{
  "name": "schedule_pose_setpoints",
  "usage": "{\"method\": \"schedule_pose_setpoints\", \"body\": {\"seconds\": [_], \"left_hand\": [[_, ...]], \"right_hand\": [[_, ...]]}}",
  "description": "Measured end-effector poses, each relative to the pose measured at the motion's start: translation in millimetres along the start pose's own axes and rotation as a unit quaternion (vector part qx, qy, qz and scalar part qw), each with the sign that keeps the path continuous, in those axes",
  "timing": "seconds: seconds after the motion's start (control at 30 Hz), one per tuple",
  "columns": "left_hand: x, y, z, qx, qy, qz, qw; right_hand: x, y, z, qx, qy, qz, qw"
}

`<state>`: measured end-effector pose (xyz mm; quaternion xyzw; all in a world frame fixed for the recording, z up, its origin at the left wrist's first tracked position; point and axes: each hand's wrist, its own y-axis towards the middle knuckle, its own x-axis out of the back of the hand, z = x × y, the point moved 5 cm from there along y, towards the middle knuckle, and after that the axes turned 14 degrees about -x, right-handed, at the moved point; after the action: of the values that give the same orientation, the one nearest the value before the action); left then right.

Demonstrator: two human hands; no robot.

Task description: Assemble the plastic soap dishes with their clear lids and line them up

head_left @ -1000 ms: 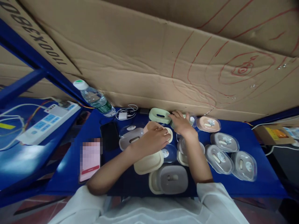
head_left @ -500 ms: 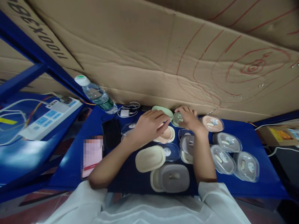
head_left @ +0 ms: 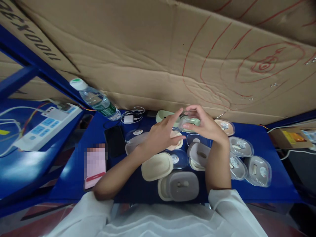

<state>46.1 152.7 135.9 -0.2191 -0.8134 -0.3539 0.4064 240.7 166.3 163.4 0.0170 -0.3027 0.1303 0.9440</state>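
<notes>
My right hand (head_left: 206, 126) is lifted above the blue table (head_left: 74, 174) and grips a small clear-lidded green container (head_left: 189, 122) by its edges. My left hand (head_left: 161, 135) hovers just left of it with fingers spread, the index finger reaching toward the container. Below the hands lie several oval plastic boxes: a pale green one (head_left: 164, 115) at the back, a cream lid (head_left: 157, 166), a grey-lidded box (head_left: 183, 186), and another grey one (head_left: 199, 154).
Clear-lidded boxes (head_left: 258, 171) line the right side. A water bottle (head_left: 96, 100), a charger with cable (head_left: 129, 118), a black phone (head_left: 115, 140) and a pink-cased phone (head_left: 95, 164) sit left. A power strip (head_left: 44, 125) lies far left. A cardboard sheet (head_left: 172, 56) walls the back.
My right hand picked the green container up from the back of the table and raised it. My left hand left the boxes, rose and opened beside it.
</notes>
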Motion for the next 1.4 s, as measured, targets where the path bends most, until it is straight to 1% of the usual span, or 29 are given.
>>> {"method": "schedule_pose_setpoints", "body": {"seconds": [0.07, 0.1, 0.17, 0.2, 0.23, 0.27, 0.33, 0.37, 0.4, 0.5, 0.57, 0.63, 0.73, 0.87, 0.93, 1.03, 1.07, 1.13, 1.2, 1.27, 1.33, 1.4], "left_hand": [[2.7, -1, 2, 0.011, 0.016, -0.027, 0.999], [6.2, -2, 3, 0.009, 0.026, -0.046, 0.999], [14.7, -3, 5, -0.005, 0.048, -0.079, 0.996], [18.0, -3, 6, -0.015, 0.064, -0.088, 0.994], [19.9, -3, 8, -0.023, 0.082, -0.090, 0.992], [20.1, -3, 10, -0.028, 0.102, -0.086, 0.991], [15.8, -2, 15, -0.034, 0.135, -0.064, 0.988], [12.3, -1, 18, -0.033, 0.146, -0.052, 0.987], [8.8, 0, 20, -0.031, 0.153, -0.041, 0.987], [2.4, 2, 23, -0.029, 0.163, -0.028, 0.986], [2.4, 2, 23, -0.028, 0.163, -0.028, 0.986], [3.8, 2, 24, -0.024, 0.158, -0.026, 0.987], [5.3, 3, 25, -0.018, 0.155, -0.027, 0.987], [3.0, 3, 26, -0.013, 0.161, -0.021, 0.987], [0.7, 4, 26, -0.010, 0.165, -0.006, 0.986], [-3.0, 3, 29, -0.004, 0.175, 0.019, 0.984], [-4.5, 3, 30, 0.000, 0.181, 0.027, 0.983], [-8.7, 2, 33, 0.004, 0.191, 0.048, 0.980], [-13.4, 2, 35, 0.004, 0.195, 0.072, 0.978], [-16.1, 1, 33, 0.000, 0.189, 0.091, 0.978], [-14.0, -1, 27, -0.008, 0.180, 0.098, 0.979], [-6.4, -5, 17, -0.018, 0.171, 0.094, 0.981]], "right_hand": [[-2, 9, -7, -0.019, 0.007, -0.017, 1.000], [-2, 12, -12, -0.031, -0.007, -0.024, 0.999], [-3, 18, -24, -0.069, -0.075, -0.023, 0.995], [-6, 20, -32, -0.105, -0.134, -0.008, 0.985], [-9, 22, -41, -0.150, -0.200, 0.013, 0.968], [-13, 23, -50, -0.197, -0.263, 0.033, 0.944], [-22, 26, -64, -0.268, -0.346, 0.059, 0.897], [-27, 29, -67, -0.282, -0.365, 0.062, 0.885], [-33, 33, -69, -0.285, -0.373, 0.061, 0.881], [-46, 43, -71, -0.285, -0.390, 0.051, 0.874], [-49, 46, -72, -0.283, -0.398, 0.044, 0.872], [-48, 47, -72, -0.273, -0.396, 0.041, 0.876], [-44, 43, -71, -0.250, -0.375, 0.048, 0.891], [-32, 37, -71, -0.224, -0.340, 0.056, 0.912], [-23, 33, -70, -0.197, -0.295, 0.053, 0.933], [-2, 24, -62, -0.125, -0.178, 0.024, 0.976], [4, 21, -59, -0.104, -0.143, 0.013, 0.984], [13, 16, -51, -0.085, -0.110, -0.009, 0.990], [13, 15, -43, -0.083, -0.115, -0.029, 0.990], [6, 18, -34, -0.084, -0.139, -0.046, 0.986], [-5, 20, -26, -0.078, -0.151, -0.042, 0.985], [-11, 18, -16, -0.060, -0.140, -0.029, 0.988]]}}
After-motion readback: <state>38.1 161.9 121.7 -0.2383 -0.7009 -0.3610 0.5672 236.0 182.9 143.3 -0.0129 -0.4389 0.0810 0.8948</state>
